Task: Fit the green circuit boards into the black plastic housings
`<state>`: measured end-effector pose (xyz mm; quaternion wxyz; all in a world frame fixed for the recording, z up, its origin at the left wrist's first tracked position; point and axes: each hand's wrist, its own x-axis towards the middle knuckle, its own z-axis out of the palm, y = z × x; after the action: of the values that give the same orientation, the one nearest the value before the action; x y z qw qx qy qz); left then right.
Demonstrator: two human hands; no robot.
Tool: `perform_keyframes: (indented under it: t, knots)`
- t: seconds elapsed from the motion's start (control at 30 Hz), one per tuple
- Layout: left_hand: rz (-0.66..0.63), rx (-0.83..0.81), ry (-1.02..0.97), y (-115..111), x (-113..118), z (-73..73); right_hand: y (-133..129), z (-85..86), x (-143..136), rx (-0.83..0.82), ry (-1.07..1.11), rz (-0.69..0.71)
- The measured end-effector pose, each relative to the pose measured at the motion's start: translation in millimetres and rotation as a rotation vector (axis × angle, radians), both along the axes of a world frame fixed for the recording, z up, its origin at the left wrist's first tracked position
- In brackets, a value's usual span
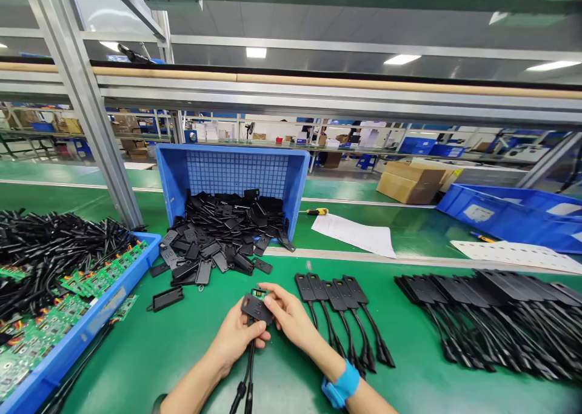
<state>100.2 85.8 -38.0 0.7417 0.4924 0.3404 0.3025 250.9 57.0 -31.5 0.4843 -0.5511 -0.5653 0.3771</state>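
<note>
My left hand (231, 336) is closed around a small black plastic case (256, 308), its thumb across the lower end. Out of the case's far end shows a green circuit board (259, 293) with a small lit-looking display. Two black cables (250, 365) hang from the near end toward the bench's front edge. At the right side of the same case, my right hand (291, 315) pinches it near the board with thumb and forefinger. A single empty black case half (165, 299) lies on the green bench left of my hands.
A tipped blue crate (300, 183) spills black case parts (227, 226). At left, a blue bin (113, 293) holds circuit boards with cables. Rows of cased units (336, 293) and a larger group (491, 293) lie right. Paper (357, 233) and a screwdriver (317, 211) lie behind.
</note>
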Motion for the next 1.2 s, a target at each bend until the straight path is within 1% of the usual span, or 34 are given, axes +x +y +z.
perform_keyframes:
  t: [0.13, 0.23, 0.3, 0.43, 0.5, 0.7, 0.93, 1.1, 1.2]
  knots:
    - [-0.012, 0.073, 0.047, 0, 1, 2.5, -7, 8.9, -2, 0.104, -0.176, -0.019]
    - [-0.02, 0.041, 0.014, 1, 0, 4.9, -12, 14.2, -2, 0.107, -0.264, 0.001]
    - [-0.019, -0.009, -0.007, 1, -1, 6.2, -13, 14.5, -2, 0.082, -0.187, -0.02]
    - [-0.016, -0.05, -0.011, 0, -2, 6.9, -11, 10.8, -2, 0.019, 0.176, -0.034]
    - [-0.04, -0.056, -0.023, 0, -2, 5.7, -11, 9.1, -3, -0.011, 0.264, -0.02]
    - [-0.113, -0.017, -0.079, -1, 0, 3.7, -12, 6.8, -9, -0.058, 0.298, -0.02]
    - [-0.113, 0.019, -0.017, -3, 1, 12.7, -10, 3.1, -8, -0.022, 0.31, -0.069]
    - [-0.124, 0.105, 0.051, -3, 1, 13.2, -8, 1.7, -8, -0.028, 0.331, -0.066]
    - [-0.161, 0.135, 0.062, -3, 0, 11.8, -7, 3.3, -5, -0.083, 0.351, -0.062]
